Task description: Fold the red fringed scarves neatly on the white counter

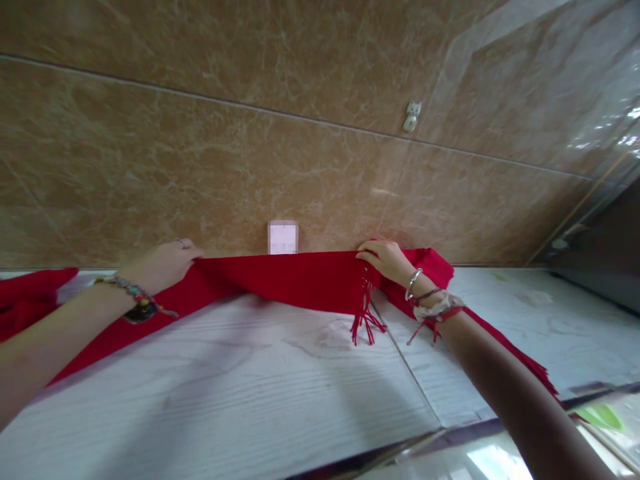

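Note:
A long red scarf (310,280) with fringed ends stretches between my two hands along the foot of the tiled wall. My left hand (163,263) is closed on its upper edge, and more of the scarf runs off to the lower left. Higher up the right side, my right hand (384,259) pinches the top edge near a hanging fringe (367,320). Beyond that hand, a folded part bends over, and another fringed end trails down behind my forearm to the right. Bracelets circle both wrists.
The white wood-grain surface (300,380) meets a brown marbled tile wall (200,160). A white wall plate (283,238) sits just above the scarf. A small white cat-shaped hook (413,116) is on the wall. A dark object (605,233) stands at the right.

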`<state>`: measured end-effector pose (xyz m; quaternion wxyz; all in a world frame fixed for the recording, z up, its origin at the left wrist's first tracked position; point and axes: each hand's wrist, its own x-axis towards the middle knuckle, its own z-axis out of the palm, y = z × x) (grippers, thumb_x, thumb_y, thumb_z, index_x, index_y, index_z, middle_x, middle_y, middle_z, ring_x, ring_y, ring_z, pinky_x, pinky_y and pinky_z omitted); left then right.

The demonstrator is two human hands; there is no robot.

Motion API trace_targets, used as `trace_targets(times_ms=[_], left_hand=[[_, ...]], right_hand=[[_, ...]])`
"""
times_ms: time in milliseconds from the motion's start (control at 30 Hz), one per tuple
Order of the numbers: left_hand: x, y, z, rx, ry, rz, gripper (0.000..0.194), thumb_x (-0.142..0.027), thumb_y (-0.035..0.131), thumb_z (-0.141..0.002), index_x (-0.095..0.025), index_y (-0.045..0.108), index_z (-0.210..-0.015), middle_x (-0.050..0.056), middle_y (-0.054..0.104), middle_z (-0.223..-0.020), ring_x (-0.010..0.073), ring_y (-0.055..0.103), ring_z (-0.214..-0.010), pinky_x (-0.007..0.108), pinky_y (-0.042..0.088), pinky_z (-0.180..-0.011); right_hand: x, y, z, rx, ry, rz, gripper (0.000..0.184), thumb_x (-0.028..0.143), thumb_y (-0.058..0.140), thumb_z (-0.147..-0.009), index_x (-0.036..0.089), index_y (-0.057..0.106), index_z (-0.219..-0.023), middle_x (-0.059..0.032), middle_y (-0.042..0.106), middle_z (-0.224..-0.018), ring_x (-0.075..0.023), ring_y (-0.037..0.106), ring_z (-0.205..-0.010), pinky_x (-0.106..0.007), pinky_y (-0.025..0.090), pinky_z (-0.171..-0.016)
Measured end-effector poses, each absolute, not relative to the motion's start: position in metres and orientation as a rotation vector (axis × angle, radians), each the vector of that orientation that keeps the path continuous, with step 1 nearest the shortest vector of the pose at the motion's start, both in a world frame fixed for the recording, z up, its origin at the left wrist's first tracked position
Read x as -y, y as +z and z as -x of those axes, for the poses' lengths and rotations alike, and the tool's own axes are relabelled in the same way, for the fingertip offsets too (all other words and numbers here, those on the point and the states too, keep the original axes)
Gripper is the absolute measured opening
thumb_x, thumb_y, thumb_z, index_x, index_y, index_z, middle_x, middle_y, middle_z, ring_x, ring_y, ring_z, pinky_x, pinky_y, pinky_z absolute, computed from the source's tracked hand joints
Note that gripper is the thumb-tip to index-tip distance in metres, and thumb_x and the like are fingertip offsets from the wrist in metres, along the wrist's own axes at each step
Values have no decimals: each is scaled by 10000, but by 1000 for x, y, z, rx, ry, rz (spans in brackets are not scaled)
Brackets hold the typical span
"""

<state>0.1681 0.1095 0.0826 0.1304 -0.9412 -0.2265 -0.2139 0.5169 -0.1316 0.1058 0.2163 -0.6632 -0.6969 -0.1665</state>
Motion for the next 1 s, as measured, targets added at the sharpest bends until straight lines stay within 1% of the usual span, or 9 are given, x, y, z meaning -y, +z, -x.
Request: trace_targets(times_ms=[167,300,400,533,600,633,700,800,1000], left_hand=[[-109,96,-164,803,-500,2645,296,-162,287,-799,-84,572,-812,21,499,-779,121,498,-738,270,425,-762],[-90,87,-164,864,-507,2849,312,-218,243,-808,-94,529,-795,52,557,-841,143,520,-799,273,414,-792],[-65,62,-169,964,-443,3111,418,-364,220,-843,-89,475,-1027,73,612,-927,163,568,-838,266,435,-771],[-20,30,-197,796,-317,3105,714,-541,482,-702,-120,341,-1262,143,493,-1213,243,486,-1074,336,396,-876],[1,21,-217,728,-292,3044,708,-497,537,-688,-131,356,-1266,147,498,-1203,254,491,-1068,349,402,-873],[8,18,-226,723,-292,3000,611,-426,521,-730,-136,383,-1250,145,509,-1188,247,505,-1051,346,416,-855],[16,15,-240,747,-287,2920,407,-237,432,-805,-135,444,-1199,143,546,-1133,222,554,-977,323,455,-786],[9,14,-243,778,-314,2856,400,-42,315,-792,-124,487,-1144,135,601,-1025,193,599,-874,284,480,-694],[-27,41,-218,648,-433,3025,366,-144,296,-832,-141,467,-1155,70,654,-837,167,613,-740,256,457,-663]], right_hand=[[111,111,-529,1946,-388,1935,132,220,541,-759,174,657,-715,-27,660,-709,-129,566,-655,-218,395,-617],[101,112,-530,1840,-313,2050,157,253,541,-754,163,659,-703,-12,642,-629,-107,529,-560,-205,366,-542],[102,112,-532,1802,-272,2062,197,277,517,-766,149,655,-704,-5,631,-600,-99,522,-543,-198,362,-526],[105,119,-535,1839,-303,2005,211,307,516,-757,159,652,-691,3,631,-597,-97,516,-536,-197,365,-517],[106,125,-535,1851,-341,1992,211,313,518,-753,165,653,-686,0,633,-599,-100,516,-533,-200,365,-514],[106,129,-534,1853,-362,1992,209,309,517,-754,167,654,-686,-2,637,-605,-102,518,-535,-202,366,-516],[109,136,-533,1858,-401,1998,201,294,513,-759,169,655,-691,-8,644,-627,-106,524,-546,-207,370,-531],[114,141,-535,1890,-444,2018,195,282,507,-767,177,652,-690,-10,641,-639,-110,522,-553,-214,374,-545],[120,134,-541,2055,-477,1896,195,283,515,-765,176,621,-640,-33,611,-672,-147,536,-674,-249,402,-638]])
